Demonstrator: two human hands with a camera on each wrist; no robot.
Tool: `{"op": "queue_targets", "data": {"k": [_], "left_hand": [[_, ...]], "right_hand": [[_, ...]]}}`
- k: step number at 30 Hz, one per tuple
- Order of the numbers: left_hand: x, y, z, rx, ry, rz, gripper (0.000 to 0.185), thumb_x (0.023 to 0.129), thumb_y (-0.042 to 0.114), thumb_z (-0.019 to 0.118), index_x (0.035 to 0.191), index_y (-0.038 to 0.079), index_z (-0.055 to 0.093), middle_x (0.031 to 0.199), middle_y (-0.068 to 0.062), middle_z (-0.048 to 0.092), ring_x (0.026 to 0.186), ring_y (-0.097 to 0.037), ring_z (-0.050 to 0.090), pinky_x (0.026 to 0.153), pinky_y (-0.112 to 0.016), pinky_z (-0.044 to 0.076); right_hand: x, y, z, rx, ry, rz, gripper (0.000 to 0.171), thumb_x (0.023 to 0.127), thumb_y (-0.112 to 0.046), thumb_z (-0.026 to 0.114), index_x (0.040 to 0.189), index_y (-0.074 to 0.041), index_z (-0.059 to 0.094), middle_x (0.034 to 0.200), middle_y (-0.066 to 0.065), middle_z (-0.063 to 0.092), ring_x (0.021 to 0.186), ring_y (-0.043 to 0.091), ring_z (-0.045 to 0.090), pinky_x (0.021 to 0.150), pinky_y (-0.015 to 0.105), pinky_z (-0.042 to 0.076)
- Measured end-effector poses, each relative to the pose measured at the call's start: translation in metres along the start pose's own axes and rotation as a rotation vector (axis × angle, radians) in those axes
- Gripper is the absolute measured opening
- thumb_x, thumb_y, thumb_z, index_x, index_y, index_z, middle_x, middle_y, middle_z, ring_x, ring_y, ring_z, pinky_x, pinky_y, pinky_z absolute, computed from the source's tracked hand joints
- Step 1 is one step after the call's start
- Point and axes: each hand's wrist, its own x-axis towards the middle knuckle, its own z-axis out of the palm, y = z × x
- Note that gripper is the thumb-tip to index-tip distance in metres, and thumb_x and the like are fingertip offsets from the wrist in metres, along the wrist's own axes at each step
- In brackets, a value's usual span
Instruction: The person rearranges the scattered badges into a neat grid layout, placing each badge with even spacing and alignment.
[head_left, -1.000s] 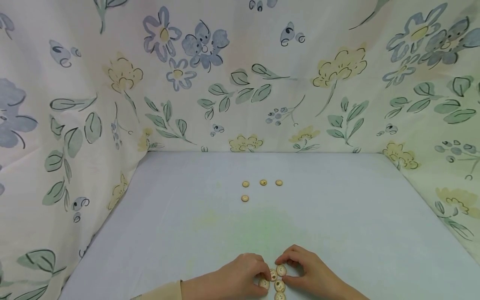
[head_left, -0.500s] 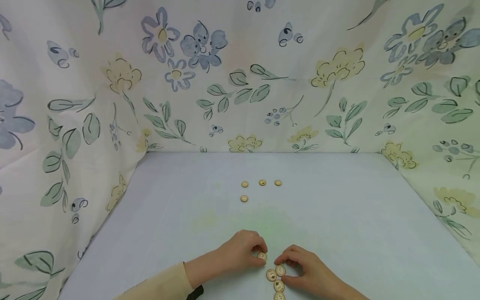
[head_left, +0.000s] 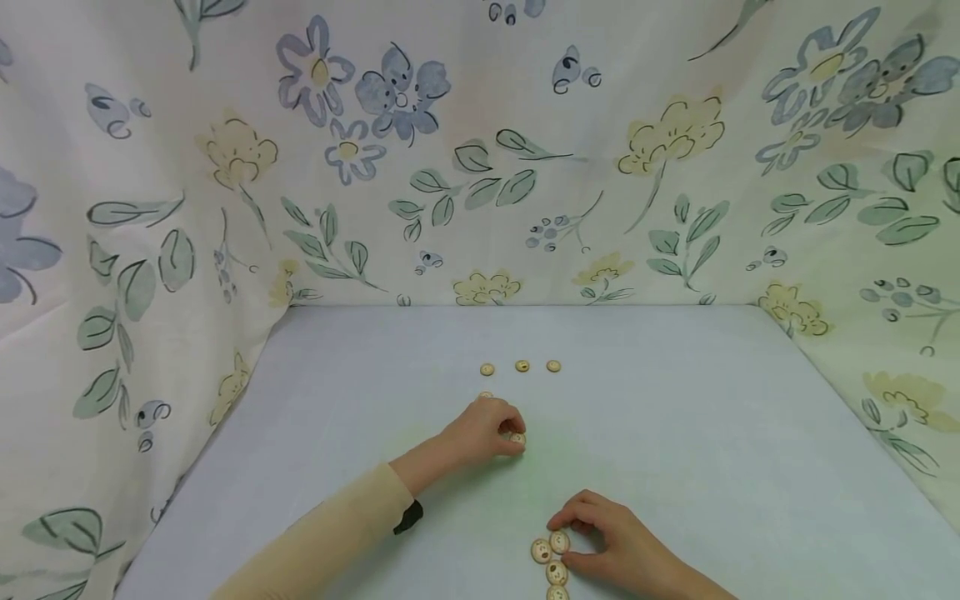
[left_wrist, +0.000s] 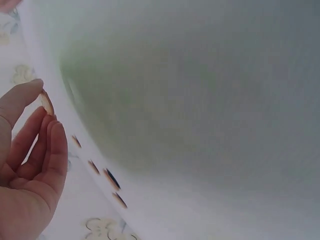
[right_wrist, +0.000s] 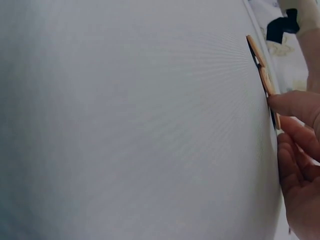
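My left hand (head_left: 483, 432) pinches a small round wooden disc (head_left: 517, 438) between thumb and fingertips, over the middle of the table. In the left wrist view that disc (left_wrist: 47, 103) appears edge-on, held clear of the tabletop. Near the front edge my right hand (head_left: 617, 537) has its thumb and forefinger on either side of another wooden disc (head_left: 559, 542), which lies on the table. Touching or close to it are a disc with dark marks (head_left: 542, 551) on its left and two more (head_left: 557, 572) below. The lowest is cut off by the frame.
At the back of the white table (head_left: 675, 400), three discs lie in a row, one being the middle disc (head_left: 522, 366). Another disc (head_left: 486, 395) is partly hidden behind my left hand. Flowered cloth (head_left: 480, 167) encloses the back and sides.
My left hand has carried its disc away from the front group, forward toward the back of the table. My right hand has stayed at the same disc.
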Motion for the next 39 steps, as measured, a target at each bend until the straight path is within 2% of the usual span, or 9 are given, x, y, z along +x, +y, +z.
{"op": "queue_targets", "data": {"k": [8,13,17,21,26,39], "left_hand": [[0.032,-0.016,-0.008,0.042,0.003,-0.046,0.012,0.082,0.014,0.078,0.091,0.009,0.072,0.082,0.002,0.062,0.075,-0.009,0.051,0.071,-0.023,0.045],[0.043,-0.020,-0.009,0.071,0.003,-0.032,0.011,0.081,0.011,0.076,0.089,0.006,0.071,0.082,0.000,0.064,0.074,-0.010,0.052,0.071,-0.024,0.045],[0.049,-0.023,-0.008,0.119,0.008,-0.036,0.010,0.081,0.011,0.075,0.089,0.006,0.072,0.080,0.001,0.064,0.074,-0.010,0.052,0.078,-0.027,0.044],[0.053,-0.026,-0.007,0.139,0.010,-0.067,0.010,0.082,0.013,0.075,0.090,0.007,0.072,0.079,0.003,0.063,0.075,-0.010,0.053,0.084,-0.031,0.041],[0.059,-0.028,-0.005,0.117,0.002,-0.107,0.010,0.083,0.013,0.075,0.091,0.007,0.071,0.080,0.004,0.062,0.077,-0.010,0.054,0.076,-0.027,0.046],[0.068,-0.025,-0.009,0.088,-0.031,-0.147,0.011,0.084,0.013,0.075,0.092,0.007,0.071,0.083,0.003,0.062,0.079,-0.010,0.054,0.074,-0.025,0.046]], "right_hand": [[-0.001,0.001,0.001,0.012,-0.002,0.002,0.028,0.085,-0.015,0.077,0.110,-0.022,0.066,0.107,-0.010,0.061,0.090,0.007,0.057,0.078,0.021,0.048],[-0.002,0.001,0.002,0.021,0.001,-0.012,0.028,0.085,-0.014,0.077,0.110,-0.021,0.066,0.107,-0.009,0.061,0.089,0.007,0.056,0.077,0.022,0.048],[-0.002,0.002,0.002,0.032,0.004,-0.053,0.029,0.085,-0.012,0.076,0.111,-0.019,0.066,0.107,-0.007,0.061,0.089,0.008,0.056,0.076,0.022,0.047],[-0.003,0.002,0.003,0.037,0.001,-0.055,0.030,0.084,-0.011,0.077,0.111,-0.019,0.066,0.107,-0.007,0.061,0.089,0.008,0.056,0.077,0.021,0.047],[-0.003,0.002,0.002,0.044,-0.006,-0.039,0.030,0.084,-0.011,0.077,0.111,-0.019,0.066,0.107,-0.007,0.061,0.090,0.008,0.056,0.078,0.022,0.048],[-0.001,0.002,0.000,0.037,-0.003,-0.011,0.028,0.085,-0.013,0.076,0.111,-0.020,0.066,0.107,-0.008,0.061,0.091,0.008,0.057,0.079,0.022,0.048]]}}
